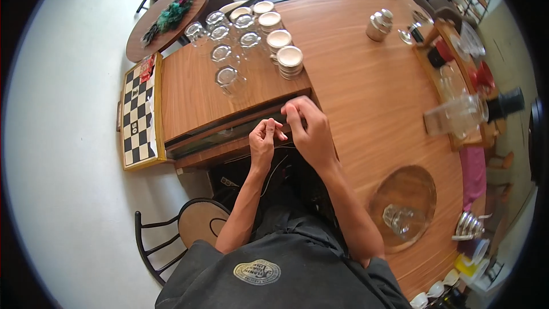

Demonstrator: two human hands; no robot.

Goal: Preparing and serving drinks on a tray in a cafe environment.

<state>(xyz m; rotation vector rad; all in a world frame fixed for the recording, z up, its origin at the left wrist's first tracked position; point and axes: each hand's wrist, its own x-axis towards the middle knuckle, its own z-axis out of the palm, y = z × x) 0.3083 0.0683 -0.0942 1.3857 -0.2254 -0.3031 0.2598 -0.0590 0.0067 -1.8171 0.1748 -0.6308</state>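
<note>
My left hand (263, 139) is raised before my body with its fingers curled, near the drawer-like opening under the counter. Close to its right, my right hand (306, 122) is also curled, slightly blurred, with no object visible in it. The two hands are close together; whether something small is between their fingers cannot be told. Beyond them, several upturned glass tumblers (229, 78) stand on the wooden cabinet top (188, 94). Stacked white cups (290, 61) stand beside the glasses, along the right side of that top.
A round wooden tray (422, 189) with glassware (399, 219) lies on the counter (360, 107) at right. Farther right are a clear blender jug (456, 116) and a wooden rack (429, 73). A metal shaker (379, 25) stands far back. A chair (201, 219) stands lower left.
</note>
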